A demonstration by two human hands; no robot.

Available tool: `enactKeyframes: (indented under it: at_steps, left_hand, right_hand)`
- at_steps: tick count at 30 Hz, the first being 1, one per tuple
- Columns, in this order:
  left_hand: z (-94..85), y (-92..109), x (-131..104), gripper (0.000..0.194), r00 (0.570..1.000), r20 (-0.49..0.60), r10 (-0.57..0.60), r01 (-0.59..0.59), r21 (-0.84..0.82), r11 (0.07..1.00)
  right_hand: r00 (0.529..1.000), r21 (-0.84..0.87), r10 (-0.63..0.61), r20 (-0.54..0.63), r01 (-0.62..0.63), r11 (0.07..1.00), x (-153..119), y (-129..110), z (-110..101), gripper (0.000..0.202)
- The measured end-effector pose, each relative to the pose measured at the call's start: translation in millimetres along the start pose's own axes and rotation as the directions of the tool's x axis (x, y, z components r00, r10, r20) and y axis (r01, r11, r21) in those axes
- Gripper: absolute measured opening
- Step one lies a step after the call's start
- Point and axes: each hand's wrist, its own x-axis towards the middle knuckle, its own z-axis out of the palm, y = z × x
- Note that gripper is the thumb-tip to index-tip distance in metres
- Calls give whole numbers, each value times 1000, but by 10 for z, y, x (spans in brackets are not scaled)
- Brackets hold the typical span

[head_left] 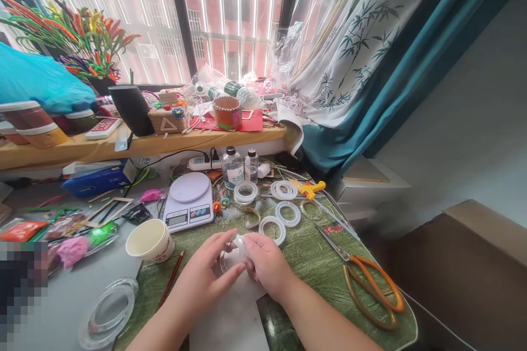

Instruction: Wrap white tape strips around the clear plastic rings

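Note:
Both hands meet over a white sheet (230, 318) at the near middle of the table. My left hand (208, 271) curves its fingers and thumb around a clear ring (223, 261). At the ring's upper right edge, my right hand (267, 266) is closed on it, thumb on top. A whitish, see-through part (239, 242) shows between the fingertips; whether it belongs to the ring is unclear. Just beyond lie white silicone rings (272, 230), and a stack of white rings (246, 193) sits farther back. Larger clear rings (109, 312) lie at lower left.
A pencil (172, 278) and paper cups (150, 240) lie left of my hands. Farther back are a kitchen scale (188, 203), bottles (233, 169) and a yellow glue gun (308, 189). Large scissors (362, 279) lie at right. A loaded shelf (164, 145) runs below the window.

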Motion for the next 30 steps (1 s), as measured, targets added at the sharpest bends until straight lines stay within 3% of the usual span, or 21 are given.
enactKeyframes:
  at_steps: [13, 19, 22, 24, 26, 28, 30]
  left_hand:
    - [0, -60, -15, 55, 998, 62, 17, -18, 11, 1000]
    - [4, -57, 7, 54, 997, 45, -58, 60, -40, 997]
    - [18, -79, 26, 54, 977, 50, -207, 213, -220, 952]
    - [9, -83, 51, 55, 933, 84, -350, 349, -447, 824]
    - [-22, -57, 82, 57, 882, 153, -445, 418, -689, 592]
    - [-72, 0, 110, 58, 856, 224, -465, 402, -854, 329]
    - [-124, 68, 130, 53, 852, 273, -447, 367, -920, 138]
  right_hand:
    - [997, -33, -71, 12, 71, 997, -5, 37, -6, 48]
    - [997, -54, -74, 7, 75, 996, 15, 47, -24, 47]
    - [992, -128, -126, 29, 128, 983, 1, 74, -45, 45]
    - [983, -192, -181, 4, 179, 965, -2, 101, -63, 45]
    - [973, -206, -215, -78, 195, 959, 5, 114, -77, 45]
    - [967, -158, -209, -145, 186, 970, 18, 100, -79, 47]
    - [966, -119, -188, -176, 168, 979, 24, 62, -65, 50]
